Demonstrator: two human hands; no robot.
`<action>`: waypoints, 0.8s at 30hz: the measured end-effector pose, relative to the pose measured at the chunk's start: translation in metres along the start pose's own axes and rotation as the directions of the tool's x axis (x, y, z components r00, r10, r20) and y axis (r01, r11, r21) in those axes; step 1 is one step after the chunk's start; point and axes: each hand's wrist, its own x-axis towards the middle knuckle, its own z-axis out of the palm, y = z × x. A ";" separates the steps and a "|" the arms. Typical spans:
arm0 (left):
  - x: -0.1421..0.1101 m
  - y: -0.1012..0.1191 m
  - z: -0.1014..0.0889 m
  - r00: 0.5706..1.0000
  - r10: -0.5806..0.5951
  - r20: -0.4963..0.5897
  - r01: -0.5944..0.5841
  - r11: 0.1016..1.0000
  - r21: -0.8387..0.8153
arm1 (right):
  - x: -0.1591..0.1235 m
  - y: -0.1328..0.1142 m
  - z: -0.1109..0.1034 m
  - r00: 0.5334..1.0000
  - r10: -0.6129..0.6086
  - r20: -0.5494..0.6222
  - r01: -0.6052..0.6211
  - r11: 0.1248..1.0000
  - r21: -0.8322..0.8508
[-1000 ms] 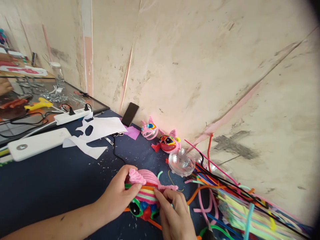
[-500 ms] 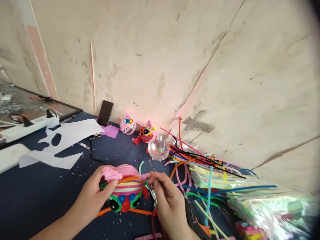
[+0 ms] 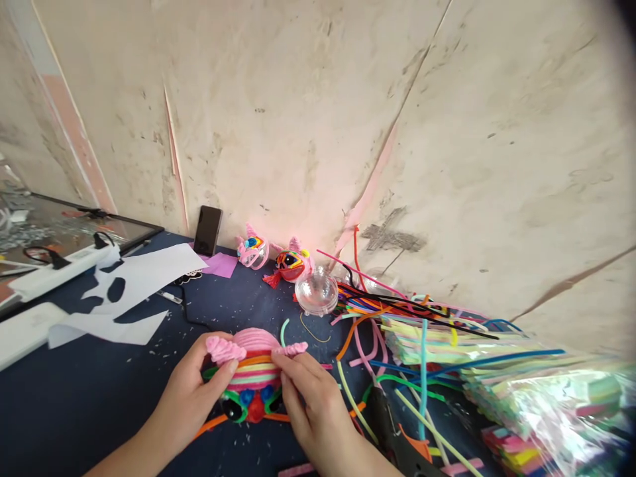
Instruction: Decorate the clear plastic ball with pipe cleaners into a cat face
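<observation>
The pink striped head [image 3: 256,374], pipe-cleaner-covered by the look of it, is held betw. the fingers of both hands, over the table [image 3: 99,387]; whether its underside is resting there can't be told. Its L side is gripped by the left hand [image 3: 196,381], thumb pressed by the twisted L ear [image 3: 224,348]; at the base of the R ear [image 3: 294,349], it's pinched by the right hand [image 3: 315,401], thumb partly hidden. Prob. v. light, w/ a fuzzy, non-slip surface; ears & eye trim are judged soft, easily bent or pulled loose, so best held by the rounded sides, approx. where the L fingers are set. Beyond the fingers, a clear plastic dome [image 3: 317,293] is seen; contents, if any, can't be made out. Well to the R of the fingers, pastel pipe cleaners are bundled in clear plastic bags [image 3: 561,404], partly hidden by glare.
</observation>
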 end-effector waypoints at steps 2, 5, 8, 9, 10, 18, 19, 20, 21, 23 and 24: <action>-0.001 0.001 0.001 1.000 0.001 -0.027 -0.002 1.000 -0.009 | 0.000 0.001 0.000 1.000 -0.012 -0.002 0.012 1.000 -0.011; -0.002 0.003 0.000 1.000 -0.002 -0.002 0.002 1.000 -0.010 | -0.001 0.002 0.001 0.999 -0.032 -0.025 0.031 0.999 -0.032; -0.001 0.002 -0.002 1.000 0.004 0.029 -0.004 1.000 0.003 | -0.003 0.004 0.002 0.992 -0.123 0.008 0.123 0.978 -0.166; 0.000 0.001 -0.002 0.999 0.012 0.030 -0.012 1.000 0.012 | -0.003 0.005 0.002 0.988 -0.153 0.030 0.156 0.962 -0.224; 0.001 -0.001 -0.003 0.999 0.021 0.034 -0.022 0.999 0.024 | -0.004 0.005 0.003 0.984 -0.174 0.050 0.181 0.945 -0.272; 0.003 -0.007 -0.004 0.993 0.106 0.050 -0.109 0.991 0.075 | -0.007 0.011 0.007 0.984 -0.172 0.041 0.176 0.952 -0.252; 0.002 -0.006 -0.004 0.992 0.113 0.052 -0.116 0.991 0.061 | -0.007 0.011 0.008 0.984 -0.177 0.035 0.180 0.952 -0.248; 0.001 -0.005 -0.004 0.992 0.119 0.049 -0.121 0.992 0.046 | -0.008 0.012 0.008 0.983 -0.183 0.030 0.185 0.951 -0.248; 0.000 -0.004 -0.005 0.992 0.121 0.046 -0.123 0.992 0.034 | -0.008 0.012 0.008 0.982 -0.189 0.028 0.190 0.949 -0.251; -0.003 -0.003 -0.005 0.991 0.126 0.046 -0.127 0.992 0.016 | -0.008 0.011 0.009 0.980 -0.197 0.028 0.197 0.946 -0.256; -0.004 -0.002 -0.005 0.990 0.132 0.046 -0.132 0.991 0.012 | -0.008 0.011 0.009 0.979 -0.200 0.032 0.202 0.946 -0.254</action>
